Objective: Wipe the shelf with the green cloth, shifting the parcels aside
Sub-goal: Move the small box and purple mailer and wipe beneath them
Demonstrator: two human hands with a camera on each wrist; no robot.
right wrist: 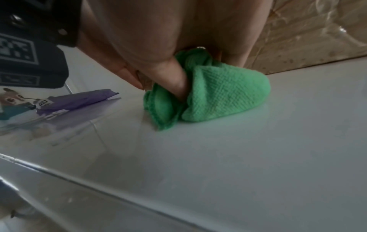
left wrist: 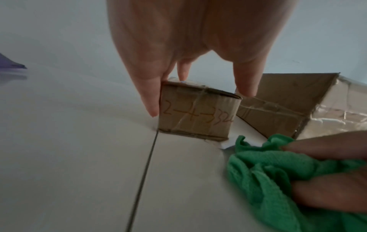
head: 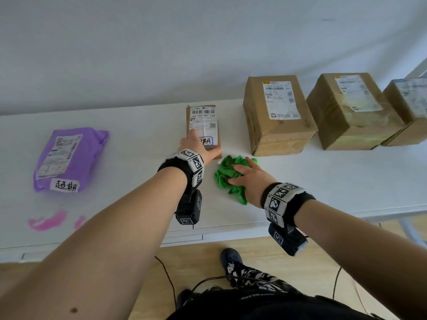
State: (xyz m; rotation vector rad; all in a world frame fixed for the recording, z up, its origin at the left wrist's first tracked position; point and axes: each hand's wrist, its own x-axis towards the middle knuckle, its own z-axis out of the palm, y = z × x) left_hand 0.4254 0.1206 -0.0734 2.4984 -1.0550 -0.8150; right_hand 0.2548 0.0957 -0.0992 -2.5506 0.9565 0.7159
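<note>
A small cardboard parcel [head: 204,121] lies on the white shelf [head: 138,185]. My left hand [head: 197,145] sits over its near end and grips it. In the left wrist view one finger [left wrist: 151,102] runs down the parcel's [left wrist: 198,116] left side and the thumb meets its right top corner. Just right of it, my right hand [head: 249,179] holds the bunched green cloth [head: 227,174] down on the shelf. The thumb [right wrist: 174,78] is dug into the cloth's [right wrist: 222,97] folds. The cloth [left wrist: 268,169] nearly touches the parcel's near right corner.
A purple mailer bag [head: 67,158] lies at the left, with pink smears [head: 48,221] near the front edge. Three larger taped boxes [head: 277,116] [head: 349,109] [head: 409,107] stand in a row at the right by the wall. The nearest one [right wrist: 307,39] is right behind the cloth.
</note>
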